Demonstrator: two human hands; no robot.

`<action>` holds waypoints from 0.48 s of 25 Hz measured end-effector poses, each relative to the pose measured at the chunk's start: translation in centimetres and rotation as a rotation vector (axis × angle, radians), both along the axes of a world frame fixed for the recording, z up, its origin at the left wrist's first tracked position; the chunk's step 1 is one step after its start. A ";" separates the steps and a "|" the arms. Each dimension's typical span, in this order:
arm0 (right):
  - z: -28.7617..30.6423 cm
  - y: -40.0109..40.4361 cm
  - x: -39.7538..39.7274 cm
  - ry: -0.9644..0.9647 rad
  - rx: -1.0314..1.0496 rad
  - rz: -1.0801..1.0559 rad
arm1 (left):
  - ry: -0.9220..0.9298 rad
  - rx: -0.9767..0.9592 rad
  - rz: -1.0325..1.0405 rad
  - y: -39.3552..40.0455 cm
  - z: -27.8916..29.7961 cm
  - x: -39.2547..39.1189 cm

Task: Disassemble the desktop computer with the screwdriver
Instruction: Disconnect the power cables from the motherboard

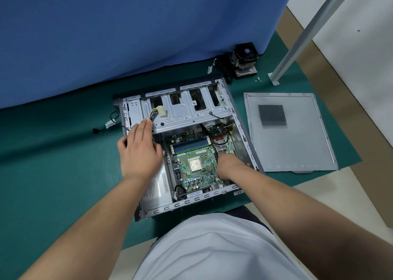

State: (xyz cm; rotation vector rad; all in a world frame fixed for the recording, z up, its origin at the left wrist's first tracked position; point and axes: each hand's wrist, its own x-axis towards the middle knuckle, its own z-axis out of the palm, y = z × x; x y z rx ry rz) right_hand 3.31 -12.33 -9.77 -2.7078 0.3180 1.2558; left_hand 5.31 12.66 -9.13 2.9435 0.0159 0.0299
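The open desktop case (246,139) lies on its side on the green mat, with the green motherboard (191,152) and its bare processor (195,164) showing. My left hand (139,150) rests flat on the left part of the case, fingers straight, tips by the yellow and black power cable (153,113). My right hand (227,164) reaches down onto the right side of the motherboard; its fingers are curled under and hidden, so what it holds is unclear. No screwdriver is in sight.
The removed side panel (291,135) lies to the right of the case. A cooler with fan (244,60) and loose screws (258,79) sit at the back right by a metal post (276,75). A blue partition (127,35) stands behind. A power supply (155,190) fills the case's lower left.
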 end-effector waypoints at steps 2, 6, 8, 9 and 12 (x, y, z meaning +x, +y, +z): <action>0.3 0.3 0.2 -0.052 0.001 -0.021 | -0.002 0.001 0.000 0.0 0.0 0.0; 1.3 -0.4 0.6 -0.155 -0.047 -0.073 | -0.014 0.012 -0.001 0.0 -0.1 0.0; 1.2 -0.6 0.6 -0.165 -0.037 -0.134 | -0.017 0.014 -0.002 -0.1 -0.1 0.0; 1.2 -0.5 0.6 -0.160 -0.024 -0.159 | -0.016 0.016 -0.002 0.0 -0.1 0.0; 0.3 -0.1 0.7 -0.067 0.042 -0.217 | -0.017 0.015 -0.004 0.0 -0.2 0.1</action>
